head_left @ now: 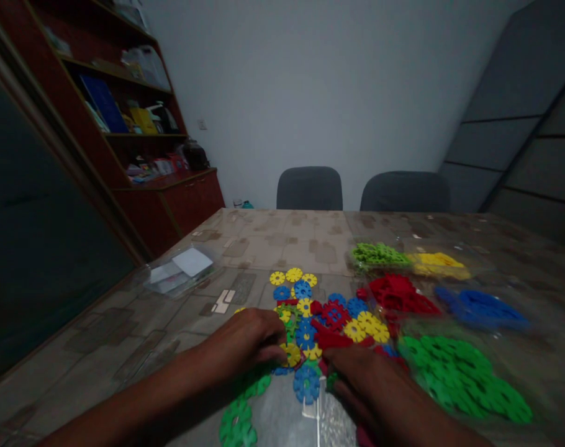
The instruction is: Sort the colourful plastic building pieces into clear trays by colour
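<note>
My left hand (257, 335) is closed, fingers curled, with a yellow notched disc (292, 355) at its fingertips. Low over the pieces on the right, my right hand (361, 372) is curled and slightly blurred. Its fingertips are by a red piece (331, 338), and what they grip is hidden. Between and beyond both hands lies a cluster of notched plastic discs, including a blue disc (307, 383), yellow discs (367, 327) and a red square piece (334, 315). Some are joined together; exact joints are hard to make out. Green discs (238, 423) lie below my left forearm.
Clear plastic trays at right hold light green pieces (380, 254), yellow pieces (438, 266), red pieces (403, 293), blue pieces (482, 308) and green discs (464, 375). A clear tray (154, 287) with white cards is at left. Two chairs (309, 188) stand behind the patterned table (305, 233).
</note>
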The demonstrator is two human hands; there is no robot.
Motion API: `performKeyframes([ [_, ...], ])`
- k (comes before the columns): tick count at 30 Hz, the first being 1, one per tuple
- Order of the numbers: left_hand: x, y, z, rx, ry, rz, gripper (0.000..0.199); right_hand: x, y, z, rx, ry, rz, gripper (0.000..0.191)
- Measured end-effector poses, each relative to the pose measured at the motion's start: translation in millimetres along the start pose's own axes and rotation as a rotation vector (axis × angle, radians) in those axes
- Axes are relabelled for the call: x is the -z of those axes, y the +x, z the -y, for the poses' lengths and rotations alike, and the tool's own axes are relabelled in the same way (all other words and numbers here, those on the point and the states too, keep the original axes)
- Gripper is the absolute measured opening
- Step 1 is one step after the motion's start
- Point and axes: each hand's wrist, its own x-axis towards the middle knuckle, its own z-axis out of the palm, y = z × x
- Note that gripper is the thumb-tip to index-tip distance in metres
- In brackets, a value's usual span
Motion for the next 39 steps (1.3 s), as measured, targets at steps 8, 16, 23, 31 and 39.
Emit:
performKeyframes([
  [8,2.5,4.5,0.2,0.181,-0.104,-0.044,0.038,-13.8,4.5,6.4,0.116,-0.154,0.011,0.022],
  [16,-2.4,6.3,7.5,0.134,-0.247,-0.06,0.027,-7.3,6.9,5.1,0.009,-0.141,0.008,0.016],
  [23,-1.9,4.2,3.3,-0.014,-0.25,-0.051,0.014,-5.7,15.6,0.6,-0.064,-0.197,0.091,0.016],
  [31,-13.8,-17.5,-48.7,-0.333,0.209,0.125,0.006,-1.8,5.6,-2.2,-0.178,-0.238,0.078,0.018],
  [39,-19.6,-21.7,-45.3,-0.342,0.231,0.114,0.026,-10.2,10.3,-10.3,-0.153,-0.276,0.118,0.017],
])
